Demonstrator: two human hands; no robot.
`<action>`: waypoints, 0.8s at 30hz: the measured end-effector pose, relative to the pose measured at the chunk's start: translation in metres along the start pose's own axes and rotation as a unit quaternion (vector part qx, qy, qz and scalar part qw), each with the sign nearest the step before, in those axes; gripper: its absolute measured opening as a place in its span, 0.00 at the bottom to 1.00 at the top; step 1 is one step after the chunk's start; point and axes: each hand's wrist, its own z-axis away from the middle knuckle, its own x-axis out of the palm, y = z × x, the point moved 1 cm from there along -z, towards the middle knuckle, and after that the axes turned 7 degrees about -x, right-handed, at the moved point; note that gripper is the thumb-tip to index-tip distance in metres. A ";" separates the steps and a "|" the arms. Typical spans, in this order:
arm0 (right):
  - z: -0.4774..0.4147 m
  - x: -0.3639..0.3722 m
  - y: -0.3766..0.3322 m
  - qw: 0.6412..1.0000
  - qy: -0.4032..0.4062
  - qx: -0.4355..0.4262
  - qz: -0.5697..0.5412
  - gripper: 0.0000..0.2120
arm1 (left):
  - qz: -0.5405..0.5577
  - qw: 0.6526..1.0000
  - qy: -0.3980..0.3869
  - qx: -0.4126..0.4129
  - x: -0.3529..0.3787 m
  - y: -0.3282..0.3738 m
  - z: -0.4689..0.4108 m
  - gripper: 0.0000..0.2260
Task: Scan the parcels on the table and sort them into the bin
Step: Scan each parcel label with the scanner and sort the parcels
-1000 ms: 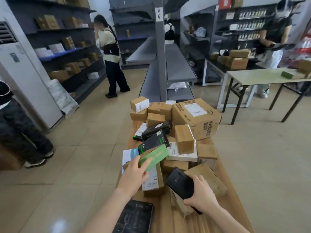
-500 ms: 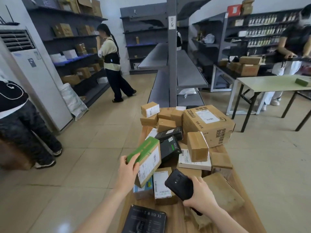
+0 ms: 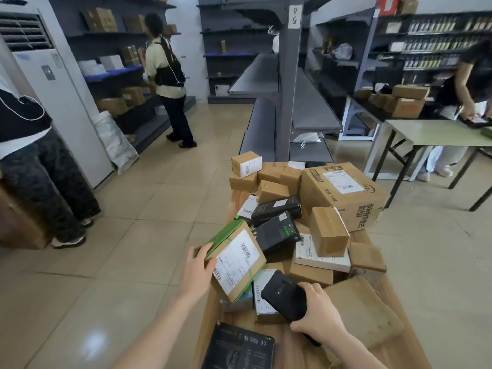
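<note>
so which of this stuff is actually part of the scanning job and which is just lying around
In the job: green-topped parcel, held by the left hand; black scanner, gripped by the right hand; big carton and smaller boxes piled on the wooden table. No bin in view.
Just about: grey shelving; white sack; green folding table; white air conditioner.

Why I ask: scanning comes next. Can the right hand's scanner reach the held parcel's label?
Probably yes: the right hand holds the scanner beside the green-topped parcel, whose label faces up in the left hand, nothing between.
</note>
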 end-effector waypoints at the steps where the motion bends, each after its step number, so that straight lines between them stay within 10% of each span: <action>1: -0.001 0.000 0.000 1.000 0.001 0.001 0.002 0.44 | 0.000 1.000 0.004 -0.002 -0.002 -0.002 -0.002 0.17; 14: 0.008 -0.004 0.006 1.000 0.003 0.005 0.016 0.45 | 0.033 0.991 -0.119 -0.041 0.020 -0.018 -0.001 0.12; 24: 0.010 0.000 0.018 0.999 -0.003 0.021 0.029 0.45 | -0.055 0.978 -0.200 -0.016 0.051 -0.025 0.015 0.45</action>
